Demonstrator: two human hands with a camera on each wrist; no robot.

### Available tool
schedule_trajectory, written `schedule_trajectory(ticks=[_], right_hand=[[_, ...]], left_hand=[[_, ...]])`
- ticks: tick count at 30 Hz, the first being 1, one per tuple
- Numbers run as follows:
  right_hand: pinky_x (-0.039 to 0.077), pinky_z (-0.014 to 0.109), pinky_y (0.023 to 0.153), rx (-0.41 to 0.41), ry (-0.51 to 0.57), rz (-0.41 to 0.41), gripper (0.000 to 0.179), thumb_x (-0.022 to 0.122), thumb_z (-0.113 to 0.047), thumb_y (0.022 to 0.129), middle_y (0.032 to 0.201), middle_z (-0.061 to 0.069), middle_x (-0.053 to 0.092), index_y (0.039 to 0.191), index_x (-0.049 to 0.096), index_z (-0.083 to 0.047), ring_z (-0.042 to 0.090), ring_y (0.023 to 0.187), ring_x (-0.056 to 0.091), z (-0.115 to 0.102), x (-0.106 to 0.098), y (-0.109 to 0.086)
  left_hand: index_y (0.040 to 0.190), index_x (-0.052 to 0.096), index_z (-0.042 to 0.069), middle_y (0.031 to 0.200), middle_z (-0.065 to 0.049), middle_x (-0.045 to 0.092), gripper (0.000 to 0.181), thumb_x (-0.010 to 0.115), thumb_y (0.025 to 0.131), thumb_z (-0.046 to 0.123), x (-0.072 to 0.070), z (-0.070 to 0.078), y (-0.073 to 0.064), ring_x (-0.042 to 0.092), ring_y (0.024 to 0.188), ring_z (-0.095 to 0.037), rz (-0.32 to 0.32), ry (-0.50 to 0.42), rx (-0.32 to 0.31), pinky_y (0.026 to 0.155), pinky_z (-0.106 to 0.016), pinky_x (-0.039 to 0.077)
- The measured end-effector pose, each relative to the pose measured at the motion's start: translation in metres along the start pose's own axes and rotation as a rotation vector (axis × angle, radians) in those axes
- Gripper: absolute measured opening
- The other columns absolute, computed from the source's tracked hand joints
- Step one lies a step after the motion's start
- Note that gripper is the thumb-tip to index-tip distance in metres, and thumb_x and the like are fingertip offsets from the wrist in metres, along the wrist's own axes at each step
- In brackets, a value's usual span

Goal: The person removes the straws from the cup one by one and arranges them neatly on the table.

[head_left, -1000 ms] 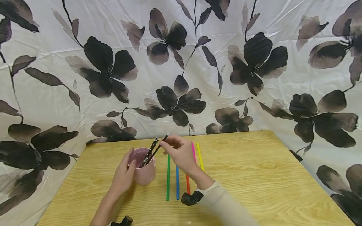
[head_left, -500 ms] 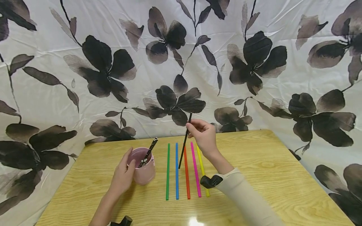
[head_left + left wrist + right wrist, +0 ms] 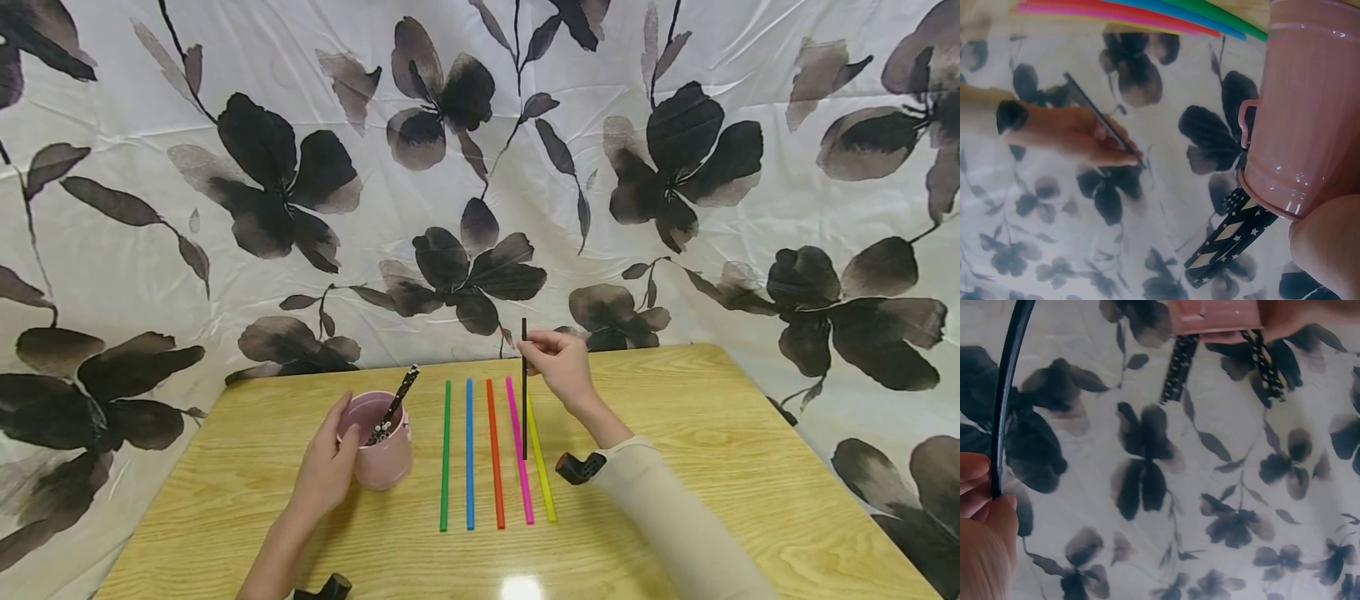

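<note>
My left hand (image 3: 327, 460) grips a small pink bucket (image 3: 384, 469) at the left of the table, thumb along its near side. Black straws with white patterns (image 3: 403, 390) lean out over its rim; stars and diamonds show on the patterned straws (image 3: 1235, 240) in the left wrist view. A plain black straw (image 3: 524, 421) is pinched near its top by my right hand (image 3: 564, 368). It hangs upright and overlaps the pink straw (image 3: 526, 493) in the head view. Lying side by side are green (image 3: 445, 458), blue (image 3: 469, 458), red (image 3: 495, 458) and yellow straws (image 3: 546, 487).
The straws and bucket stand on a wood-grain table (image 3: 675, 467). Behind its far edge hangs a white cloth (image 3: 570, 200) with dark flowers. Black wrist cameras sit on both arms, the right camera (image 3: 580, 468) by the sleeve cuff.
My right hand has drawn the black straw out of the bucket and carried it right, over the row of straws, turning it upright. The left hand stays on the bucket.
</note>
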State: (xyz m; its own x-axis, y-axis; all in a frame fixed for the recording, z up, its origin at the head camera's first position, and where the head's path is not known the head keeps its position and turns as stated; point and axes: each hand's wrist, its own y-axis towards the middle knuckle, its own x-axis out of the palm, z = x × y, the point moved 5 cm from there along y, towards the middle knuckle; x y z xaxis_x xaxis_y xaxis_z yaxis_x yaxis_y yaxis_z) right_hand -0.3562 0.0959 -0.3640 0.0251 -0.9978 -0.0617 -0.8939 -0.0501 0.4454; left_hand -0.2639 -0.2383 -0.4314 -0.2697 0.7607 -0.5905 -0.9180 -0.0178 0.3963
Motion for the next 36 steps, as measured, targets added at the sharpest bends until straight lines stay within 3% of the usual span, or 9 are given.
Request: schedule_trajectory(ticks=[5, 8, 12, 20, 24, 36], right_hand=[[0.049, 0.049, 0.06, 0.063, -0.036, -0.008, 0.027, 0.069, -0.013, 0.076, 0.077, 0.015, 0.064, 0.098, 0.065, 0.0, 0.027, 0.059, 0.061, 0.021, -0.008, 0.004], [0.05, 0.047, 0.06, 0.109, -0.077, -0.017, 0.028, 0.069, -0.015, 0.076, 0.077, 0.014, 0.064, 0.1, 0.064, -0.001, 0.031, 0.06, 0.061, 0.032, -0.013, 0.006], [0.052, 0.039, 0.057, 0.162, -0.139, -0.019, 0.031, 0.07, -0.022, 0.075, 0.075, 0.011, 0.064, 0.1, 0.065, -0.004, 0.027, 0.058, 0.061, 0.053, -0.017, 0.009], [0.05, 0.048, 0.063, 0.246, -0.154, -0.009, 0.03, 0.069, -0.017, 0.076, 0.078, 0.016, 0.064, 0.101, 0.064, -0.001, 0.027, 0.059, 0.06, 0.077, -0.022, 0.012], [0.051, 0.044, 0.062, 0.287, -0.196, -0.006, 0.03, 0.069, -0.018, 0.076, 0.083, 0.02, 0.063, 0.101, 0.065, -0.001, 0.026, 0.06, 0.06, 0.088, -0.024, 0.012], [0.052, 0.036, 0.055, 0.344, -0.34, 0.003, 0.026, 0.069, -0.016, 0.076, 0.075, 0.007, 0.065, 0.096, 0.067, -0.001, 0.027, 0.061, 0.06, 0.108, -0.024, 0.013]], left_hand=[[0.14, 0.025, 0.017, 0.137, -0.01, 0.034, 0.048, 0.037, 0.094, 0.026, 0.0, 0.0, 0.0, 0.034, 0.121, -0.028, 0.006, -0.004, 0.004, 0.094, -0.049, 0.032], [0.14, 0.024, 0.018, 0.137, -0.01, 0.033, 0.048, 0.037, 0.094, 0.027, 0.0, 0.0, 0.0, 0.034, 0.121, -0.029, 0.006, -0.003, 0.007, 0.094, -0.05, 0.031], [0.14, 0.024, 0.019, 0.137, -0.01, 0.033, 0.048, 0.036, 0.094, 0.026, 0.001, -0.001, 0.0, 0.034, 0.121, -0.029, 0.004, 0.001, 0.006, 0.094, -0.05, 0.031], [0.14, 0.024, 0.018, 0.137, -0.009, 0.034, 0.048, 0.036, 0.094, 0.027, 0.0, -0.001, -0.001, 0.034, 0.121, -0.029, 0.006, 0.011, -0.007, 0.094, -0.05, 0.031], [0.14, 0.024, 0.021, 0.137, -0.009, 0.034, 0.048, 0.036, 0.094, 0.027, -0.001, -0.001, -0.002, 0.033, 0.122, -0.03, 0.006, 0.014, -0.01, 0.094, -0.051, 0.03], [0.14, 0.025, 0.017, 0.137, -0.008, 0.034, 0.048, 0.037, 0.094, 0.026, -0.001, -0.003, -0.002, 0.034, 0.121, -0.028, 0.006, -0.009, -0.001, 0.094, -0.049, 0.031]])
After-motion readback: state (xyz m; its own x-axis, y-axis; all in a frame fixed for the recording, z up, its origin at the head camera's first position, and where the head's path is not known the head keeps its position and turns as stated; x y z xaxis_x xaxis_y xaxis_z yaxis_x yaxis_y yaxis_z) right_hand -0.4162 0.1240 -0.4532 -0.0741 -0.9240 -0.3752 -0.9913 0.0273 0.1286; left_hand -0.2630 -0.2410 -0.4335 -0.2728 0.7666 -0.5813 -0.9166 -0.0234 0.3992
